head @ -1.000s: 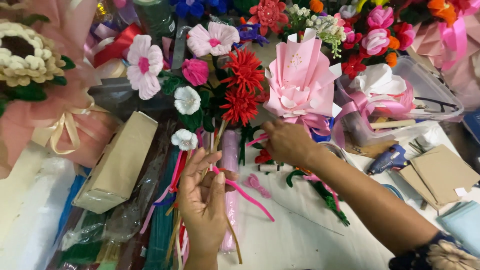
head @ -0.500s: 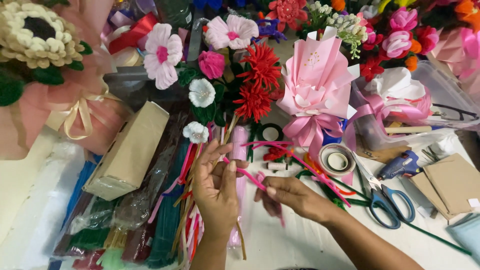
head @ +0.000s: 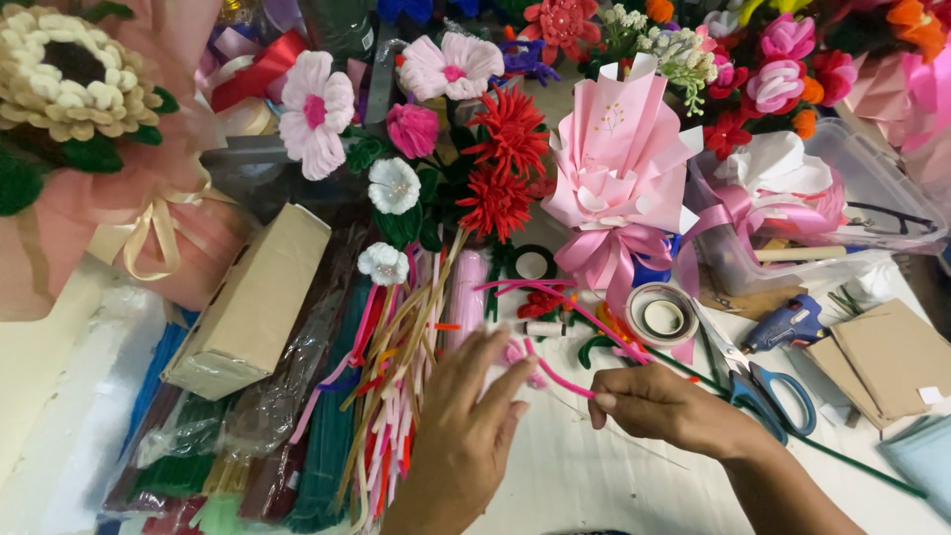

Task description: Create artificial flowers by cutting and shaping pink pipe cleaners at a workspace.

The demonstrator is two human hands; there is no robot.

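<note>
My left hand [head: 464, 426] is raised over a heap of coloured pipe cleaners [head: 386, 396], fingers spread, fingertips touching a small pink piece beside a pink pipe cleaner [head: 565, 381]. My right hand [head: 662, 408] pinches that pink pipe cleaner at its near end. The strand curves up and away toward the pink paper bouquet [head: 619, 168]. Both hands hover over the white table [head: 594, 476].
Blue-handled scissors [head: 768, 386], a tape roll [head: 662, 317] and a blue glue gun [head: 788, 325] lie right of my hands. A cardboard box [head: 253, 297] sits left. Handmade flowers [head: 495, 168] and wrapped bouquets crowd the back. Brown cards [head: 882, 357] lie far right.
My right hand came back from the bouquet toward me with the pink pipe cleaner. My left hand has dropped lower and spread its fingers.
</note>
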